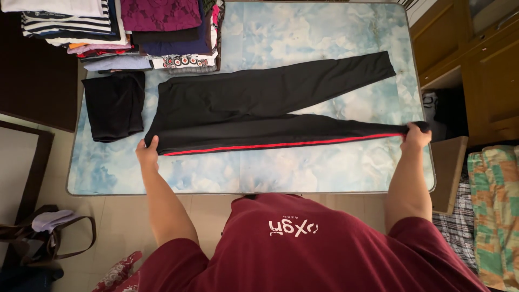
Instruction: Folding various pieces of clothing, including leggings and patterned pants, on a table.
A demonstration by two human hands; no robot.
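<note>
Dark red cotton fabric of the wearer's T-shirt is filling the bottom of the view, and from it both bare arms are being stretched out over the pale blue, cloud-patterned tabletop. A pair of long black stretch trousers with a thin red side stripe is being laid flat across that tabletop — waistband to the left, legs running off to the right, the upper leg angled away from the lower one. The left hand is being closed on the near corner of the waistband; the right hand is being pinched shut on the hem of the striped leg, right at the tabletop's right edge. Each grip is thus narrow and holding cloth, and the garment is being kept taut between the two.

By the look of it, the spreading and smoothing step is in hand. A next move would call for the two legs to be brought into line, with both grips held firm so the fabric does not slip.

Beside the waistband a small folded black garment is lying, and behind it a stack of folded, mixed-colour clothes — well apart from both hands.
</note>
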